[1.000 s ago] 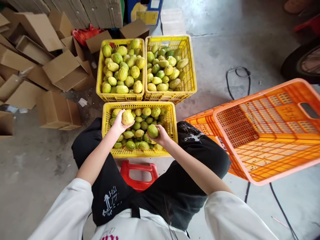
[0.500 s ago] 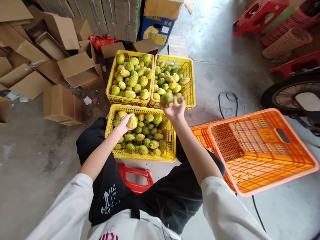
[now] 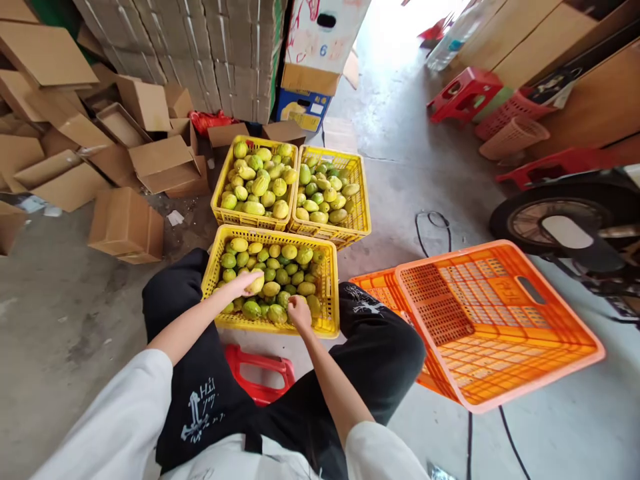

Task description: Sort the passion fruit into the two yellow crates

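My left hand [image 3: 243, 284] is closed round a yellow lemon-like fruit [image 3: 256, 285], just above the near yellow crate [image 3: 331, 293]. That crate holds many green and yellow fruits [image 3: 271, 289] of the same kind. Over its front right part, my right hand [image 3: 299, 312] reaches down among the fruits with curled fingers. What those fingers grip, if anything, is hidden. Behind stand two more yellow crates: the left one [image 3: 216, 200] is heaped with mostly yellow fruits, and the right one [image 3: 367, 200] holds greener and yellow ones.
An orange crate [image 3: 500, 400] lies tipped at my right, near a motorbike wheel [image 3: 555, 210] and a black cable [image 3: 420, 233]. A red stool [image 3: 287, 373] is between my legs. Cardboard boxes [image 3: 125, 223] pile up at the left; a red stool [image 3: 465, 93] stands far right.
My right hand has moved from the back right crate down into the near crate; the green fruit it held no longer shows. My left hand still holds its fruit, now lower. The view has shifted.
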{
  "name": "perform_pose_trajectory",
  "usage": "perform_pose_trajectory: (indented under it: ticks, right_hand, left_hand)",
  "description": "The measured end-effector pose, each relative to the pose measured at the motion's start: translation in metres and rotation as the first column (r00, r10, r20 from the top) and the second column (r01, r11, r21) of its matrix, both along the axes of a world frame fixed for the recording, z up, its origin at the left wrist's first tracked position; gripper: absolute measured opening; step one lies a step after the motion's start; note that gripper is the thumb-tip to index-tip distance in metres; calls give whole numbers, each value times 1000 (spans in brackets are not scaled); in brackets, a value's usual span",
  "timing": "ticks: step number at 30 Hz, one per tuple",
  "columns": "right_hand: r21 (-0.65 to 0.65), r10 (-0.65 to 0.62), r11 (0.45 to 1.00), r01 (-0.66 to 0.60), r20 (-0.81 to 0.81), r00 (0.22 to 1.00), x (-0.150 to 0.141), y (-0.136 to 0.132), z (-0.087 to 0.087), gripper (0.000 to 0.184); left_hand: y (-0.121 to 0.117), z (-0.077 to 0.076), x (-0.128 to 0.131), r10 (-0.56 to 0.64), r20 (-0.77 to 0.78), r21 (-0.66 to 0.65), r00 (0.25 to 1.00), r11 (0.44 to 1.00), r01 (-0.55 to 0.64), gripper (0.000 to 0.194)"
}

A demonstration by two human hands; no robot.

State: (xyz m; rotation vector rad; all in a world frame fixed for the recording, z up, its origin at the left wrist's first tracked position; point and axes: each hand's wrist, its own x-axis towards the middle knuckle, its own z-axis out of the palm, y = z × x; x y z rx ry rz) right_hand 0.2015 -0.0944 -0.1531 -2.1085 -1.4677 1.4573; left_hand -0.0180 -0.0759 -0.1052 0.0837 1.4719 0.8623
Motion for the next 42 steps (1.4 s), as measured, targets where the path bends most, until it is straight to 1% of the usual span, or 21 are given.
perform_pose_trajectory:
  ticks: [2, 4, 6, 7, 9, 12, 14, 16, 18, 21, 24, 26, 27, 28, 30, 32, 34, 37, 38, 39, 42]
  right_hand:
    - [40, 96, 994, -98, 67, 993, -2, -6, -4, 9]
    - [78, 181, 978, -193, 137, 974, -3, -13, -11, 14]
    - [125, 348, 906, -404, 324, 880, -3, -21, -20, 22]
    - [147, 391, 868, -475, 387, 835, -4, -25, -25, 24]
    - [176, 415, 821, -543, 467, 781, -4, -32, -34, 29]
    - [178, 425, 805, -566, 493, 759, -6, -37, -42, 34]
    - [166, 427, 809, -564, 495, 757, -8, -36, -45, 34]
    - [163, 420, 813, -558, 499, 758, -9, -35, -46, 32]
    - [166, 418, 814, -557, 499, 759, -8, -35, -47, 30]
    - [147, 434, 814, -562, 490, 756, -8, -34, -44, 29]
    - [111, 449, 822, -559, 478, 755, -8, -33, -40, 29]
    - [101, 447, 829, -550, 473, 759, -9, -32, -38, 28]
    - [100, 442, 833, -544, 470, 763, -10, -32, -37, 28]
    - [103, 436, 837, -537, 468, 769, -11, -32, -37, 29]
    - [117, 409, 852, -511, 461, 788, -13, -32, -36, 33]
    - [130, 350, 882, -452, 462, 815, -15, -31, -35, 39]
    - [146, 262, 919, -366, 465, 846, -14, -26, -31, 45]
    - [187, 71, 970, -154, 387, 919, -7, -9, -28, 48]
    - [164, -45, 986, -7, 314, 948, -2, -2, -28, 49]
    - [129, -169, 981, 142, 225, 960, 3, 6, -29, 48]
    - [95, -253, 966, 240, 153, 955, 23, 28, -39, 33]
  left_hand:
    - [-17, -4, 5, -27, -34, -116, 999, 993, 23, 40]
    - [-32, -7, 8, -58, 21, -171, 998, 983, 61, 42]
    - [-44, -9, 9, -52, 46, -148, 998, 987, 58, 40]
    - [-49, -10, 9, -55, 37, -149, 998, 987, 60, 39]
    - [-55, -12, 6, -77, -15, -160, 997, 984, 74, 37]
    - [-51, -12, -2, -120, -137, -185, 983, 978, 93, 37]
    - [-35, -6, -10, -85, -262, -122, 961, 991, 54, 38]
    - [-5, 6, -19, 52, -409, 60, 911, 998, -31, 39]
    - [37, 27, -31, 136, -452, 164, 882, 984, -68, 39]
    - [108, 66, -51, 211, -480, 273, 851, 958, -84, 39]
    - [161, 100, -70, 245, -589, 410, 770, 912, 24, 51]
    - [175, 109, -80, 205, -676, 424, 707, 893, 147, 58]
    - [175, 109, -84, 170, -704, 414, 689, 887, 204, 58]
    - [170, 106, -87, 130, -712, 397, 690, 885, 243, 55]
    - [150, 92, -90, 51, -655, 352, 754, 903, 245, 42]
    - [119, 72, -91, 21, -515, 259, 857, 957, 132, 30]
    - [85, 49, -90, -14, -470, 160, 883, 982, 101, 26]
    - [39, 14, -87, -54, -373, 8, 926, 998, 61, 24]
    - [26, 3, -87, -49, -324, -47, 945, 998, 36, 23]
    - [14, -7, -86, -31, -281, -93, 959, 996, 5, 22]
    - [-13, -36, -84, 80, -205, -155, 976, 982, -113, 10]
